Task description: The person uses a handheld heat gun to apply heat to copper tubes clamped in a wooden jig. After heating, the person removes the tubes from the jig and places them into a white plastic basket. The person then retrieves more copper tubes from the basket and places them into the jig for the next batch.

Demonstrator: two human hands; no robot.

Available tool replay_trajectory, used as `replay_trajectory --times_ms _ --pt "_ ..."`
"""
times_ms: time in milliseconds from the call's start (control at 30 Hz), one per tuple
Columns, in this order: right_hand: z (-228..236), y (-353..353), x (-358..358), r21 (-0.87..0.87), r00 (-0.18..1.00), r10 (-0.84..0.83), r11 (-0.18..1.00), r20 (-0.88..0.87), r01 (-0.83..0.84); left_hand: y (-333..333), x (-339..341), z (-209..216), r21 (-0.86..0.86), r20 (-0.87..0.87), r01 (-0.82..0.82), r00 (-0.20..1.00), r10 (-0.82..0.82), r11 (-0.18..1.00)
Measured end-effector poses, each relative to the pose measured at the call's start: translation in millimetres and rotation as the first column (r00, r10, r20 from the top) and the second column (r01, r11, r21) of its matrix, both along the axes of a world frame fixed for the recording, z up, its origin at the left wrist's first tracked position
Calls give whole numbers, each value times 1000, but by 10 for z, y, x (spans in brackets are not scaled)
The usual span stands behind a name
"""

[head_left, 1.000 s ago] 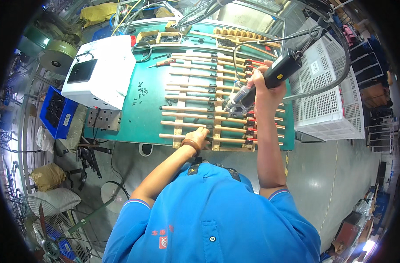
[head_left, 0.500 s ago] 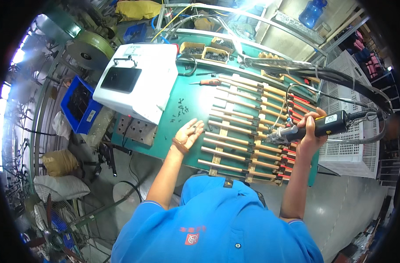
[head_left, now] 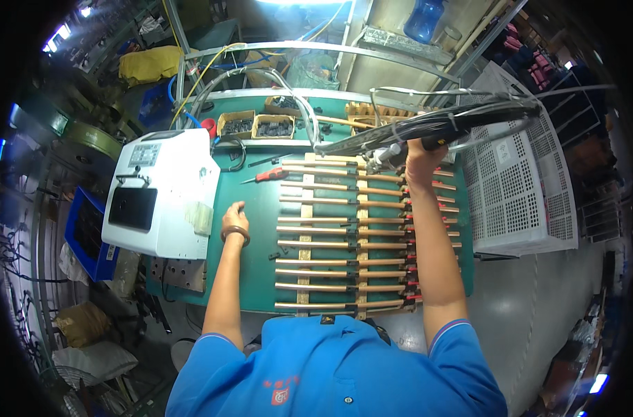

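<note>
My right hand (head_left: 422,156) grips a black hand-held power tool (head_left: 438,141) by its body. Its metal nozzle (head_left: 386,156) points left over the far end of a row of copper-coloured tubes (head_left: 316,244). These tubes lie side by side on two wooden rails (head_left: 362,257), with dark fittings and red parts toward their right ends. To the left of the tubes, my left hand (head_left: 234,219) is low over the green table with its fingers curled. What it holds, if anything, is hidden. A few small black pieces (head_left: 275,256) lie near the tubes' left ends.
A red-handled screwdriver (head_left: 269,175) lies beyond my left hand. The white machine (head_left: 160,194) stands on the left, with a blue bin (head_left: 87,236) beside it. Small boxes of black parts (head_left: 273,127) sit at the back. Thick cables (head_left: 462,119) cross above the right side, near a white crate (head_left: 518,167).
My left hand has turned from palm-up to curled and moved left, over where loose black pieces lay. My right hand has carried the tool to the far tubes. The view has shifted.
</note>
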State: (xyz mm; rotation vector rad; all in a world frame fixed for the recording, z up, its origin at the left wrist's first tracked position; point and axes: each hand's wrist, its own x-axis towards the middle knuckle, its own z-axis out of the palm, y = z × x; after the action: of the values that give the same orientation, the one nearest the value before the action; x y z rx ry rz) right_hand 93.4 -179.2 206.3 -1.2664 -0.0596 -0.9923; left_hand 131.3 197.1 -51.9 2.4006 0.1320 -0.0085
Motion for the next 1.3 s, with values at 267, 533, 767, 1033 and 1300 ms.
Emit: replay_trajectory --times_ms 267,533,767,1033,1300 --pt "-181 -155 753 -12 991 97 995 -90 -99 -1300 263 761 39 501 570 699 -509 821" --pt "-429 -314 983 -203 976 170 960 -136 -195 -2640 974 402 -157 24 768 632 -775 621" --pt "-502 -319 968 -101 978 131 984 -160 -148 -2585 885 240 -189 337 690 714 -614 698" --pt "-714 -163 945 219 932 361 912 -21 -348 -2600 816 387 -558 342 598 797 -497 575" --pt "-693 -200 963 -214 989 105 969 -100 -124 -2600 873 249 -707 268 539 804 -531 458"
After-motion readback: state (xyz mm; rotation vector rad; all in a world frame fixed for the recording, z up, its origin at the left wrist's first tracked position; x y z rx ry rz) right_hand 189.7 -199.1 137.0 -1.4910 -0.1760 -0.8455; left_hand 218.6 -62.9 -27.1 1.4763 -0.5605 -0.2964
